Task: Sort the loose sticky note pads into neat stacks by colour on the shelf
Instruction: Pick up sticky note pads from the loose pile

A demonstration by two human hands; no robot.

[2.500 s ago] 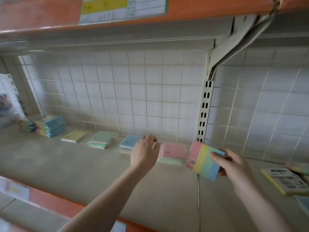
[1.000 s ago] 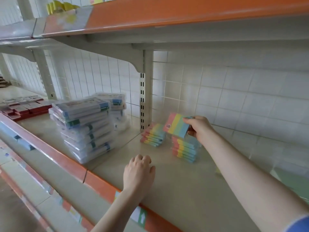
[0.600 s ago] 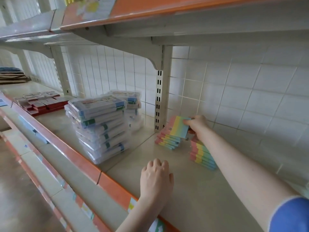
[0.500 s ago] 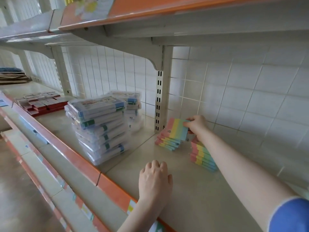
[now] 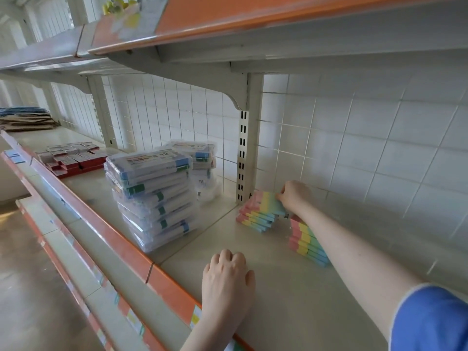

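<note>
My right hand (image 5: 293,195) pinches the far edge of a striped pink, yellow, green and blue sticky note pad (image 5: 266,202). The pad lies on top of the left rainbow stack (image 5: 255,220), by the slotted shelf upright. A second rainbow stack (image 5: 305,243) stands just to the right, partly hidden behind my right forearm. My left hand (image 5: 226,276) rests on the cream shelf (image 5: 291,300) near its orange front edge, fingers loosely curled and holding nothing.
A tall pile of clear plastic-wrapped packs (image 5: 153,196) stands left of the upright (image 5: 247,158), with another pile (image 5: 200,163) behind it. Red boxes (image 5: 71,159) and cardboard (image 5: 27,121) lie farther left. An orange-edged shelf (image 5: 228,21) hangs overhead; a tiled wall closes the back.
My right hand has lowered the striped pad from above onto the left rainbow stack. The left hand has stayed on the shelf front.
</note>
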